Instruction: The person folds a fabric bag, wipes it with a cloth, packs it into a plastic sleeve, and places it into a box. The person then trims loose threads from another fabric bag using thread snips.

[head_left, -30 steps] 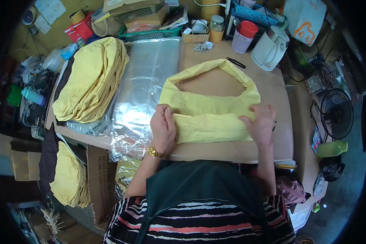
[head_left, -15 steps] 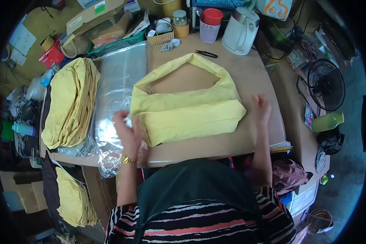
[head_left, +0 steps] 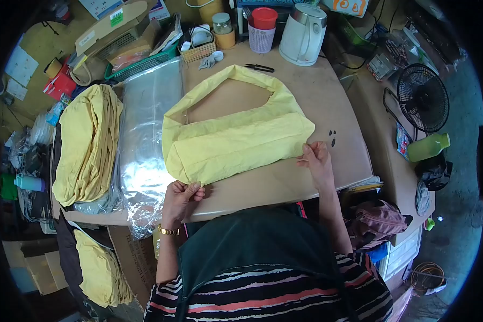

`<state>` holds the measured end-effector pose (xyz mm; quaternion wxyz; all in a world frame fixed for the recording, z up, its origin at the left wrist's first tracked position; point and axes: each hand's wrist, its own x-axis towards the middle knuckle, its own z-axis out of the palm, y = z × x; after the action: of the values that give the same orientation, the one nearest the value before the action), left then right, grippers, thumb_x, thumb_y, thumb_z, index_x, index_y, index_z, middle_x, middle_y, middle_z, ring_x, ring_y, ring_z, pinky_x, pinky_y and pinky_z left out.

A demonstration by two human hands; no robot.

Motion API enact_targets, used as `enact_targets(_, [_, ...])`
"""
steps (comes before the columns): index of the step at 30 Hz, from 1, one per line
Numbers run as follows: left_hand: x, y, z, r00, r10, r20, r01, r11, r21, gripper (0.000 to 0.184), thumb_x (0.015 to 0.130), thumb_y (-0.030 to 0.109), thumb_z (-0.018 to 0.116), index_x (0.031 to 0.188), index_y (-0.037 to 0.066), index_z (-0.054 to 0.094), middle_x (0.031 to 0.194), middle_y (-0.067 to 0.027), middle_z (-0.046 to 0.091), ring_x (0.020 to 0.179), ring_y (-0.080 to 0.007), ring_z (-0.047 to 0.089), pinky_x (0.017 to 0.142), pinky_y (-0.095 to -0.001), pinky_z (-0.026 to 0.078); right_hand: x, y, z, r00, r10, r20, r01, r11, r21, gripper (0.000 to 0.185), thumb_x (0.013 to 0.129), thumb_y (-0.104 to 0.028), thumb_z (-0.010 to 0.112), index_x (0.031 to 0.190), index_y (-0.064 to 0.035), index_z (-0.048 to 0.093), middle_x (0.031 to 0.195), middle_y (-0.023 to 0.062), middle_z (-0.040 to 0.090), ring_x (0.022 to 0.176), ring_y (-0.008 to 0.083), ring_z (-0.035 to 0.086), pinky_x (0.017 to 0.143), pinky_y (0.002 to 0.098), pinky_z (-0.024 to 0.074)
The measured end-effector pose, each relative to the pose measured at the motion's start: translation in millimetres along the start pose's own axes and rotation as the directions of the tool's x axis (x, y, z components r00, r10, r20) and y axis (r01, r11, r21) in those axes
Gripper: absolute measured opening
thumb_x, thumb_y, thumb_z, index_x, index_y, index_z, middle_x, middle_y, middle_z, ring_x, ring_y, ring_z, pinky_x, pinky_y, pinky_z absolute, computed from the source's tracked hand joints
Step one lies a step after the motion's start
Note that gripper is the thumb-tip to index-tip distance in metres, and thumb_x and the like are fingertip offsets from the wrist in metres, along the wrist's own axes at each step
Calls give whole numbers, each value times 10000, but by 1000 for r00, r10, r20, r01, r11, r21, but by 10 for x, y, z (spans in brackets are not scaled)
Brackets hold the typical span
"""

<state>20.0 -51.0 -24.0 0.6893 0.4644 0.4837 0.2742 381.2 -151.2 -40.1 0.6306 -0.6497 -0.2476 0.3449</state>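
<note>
A yellow cloth bag (head_left: 241, 142) lies flat on the brown table, its wide strap looped toward the back. At the bag's lower left corner, my left hand (head_left: 183, 199) pinches the edge between thumb and fingers. My right hand (head_left: 316, 160) is closed at the lower right corner, fingertips on the cloth edge. Left of the bag lies a stack of clear plastic sleeves (head_left: 150, 123), and beyond it a thick pile of folded yellow cloth pieces (head_left: 88, 145).
Black snips (head_left: 260, 68) lie behind the strap. A white kettle (head_left: 304, 35), a lilac cup with red top (head_left: 262, 32) and a small basket (head_left: 197, 51) line the back. A black fan (head_left: 423, 97) and green bottle (head_left: 429, 147) are at right.
Both hands have come to the bag's lower corners and closed there, after being off the cloth half a second ago. The view has shifted, and the bag's near side has turned slightly.
</note>
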Motion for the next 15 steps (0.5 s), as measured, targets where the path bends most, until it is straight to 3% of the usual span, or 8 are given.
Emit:
enact_targets(1, [12,-23,-24,999,-22,26,24,998,-66,197,890,145,682,850,-48,691,753,-119,699,626,-112,650,590,-224,540,24,16,10,1000,-4,-4,4,1000,1,145,955,-153,573,892,-27,537,805,77,615,676,182,636,620,291,546])
enact_targets(3, [18,-44,-63,998,-34,56,40,995,-93,194,887,144,685,849,-47,693,748,-120,699,624,-112,651,585,-224,538,82,117,31,986,149,70,-163,830,533,98,936,-82,583,878,-77,504,823,78,623,657,173,644,585,298,553])
enact_targets(8, [-60,44,-102,999,-28,46,31,997,-65,204,894,144,677,817,-44,693,716,-104,694,604,-118,646,558,-237,534,105,162,-22,984,178,4,-158,862,481,223,864,10,644,952,-101,471,786,56,604,600,177,625,599,284,546])
enact_targets(10, [-123,128,-74,999,-38,-17,41,977,209,243,862,199,721,787,-30,692,662,-89,672,566,-116,616,526,-247,500,6,126,-127,984,177,-3,-157,883,443,302,834,40,667,990,-104,453,743,40,584,574,180,617,632,281,552])
enact_targets(11, [-182,169,-107,999,-38,-24,42,978,206,243,862,199,721,787,-30,692,662,-89,672,566,-116,616,526,-247,500,-60,113,-235,989,145,34,-149,968,202,333,813,48,682,1015,-89,457,813,54,589,662,193,631,640,289,550])
enact_targets(12, [-249,222,-180,994,15,-106,34,893,448,274,834,229,749,757,-25,680,636,-80,652,540,-116,584,509,-258,474,-78,76,-317,990,119,78,-116,992,-48,367,791,56,696,1040,-74,460,883,69,594,750,206,644,649,296,548])
enact_targets(13, [-296,279,-255,981,87,-172,49,751,658,310,805,258,777,727,-21,668,610,-72,632,514,-115,552,492,-269,448,-52,-8,-386,989,117,86,-113,992,-49,367,791,56,696,1040,-74,460,883,69,594,750,206,644,649,296,548])
enact_targets(15, [-372,514,-288,848,457,-269,-17,531,847,396,693,279,848,762,-14,592,614,-81,575,540,-182,519,514,-321,426,-54,-258,-461,979,-181,91,203,887,-416,560,681,2,784,1139,-43,465,1062,106,558,984,250,582,743,353,522])
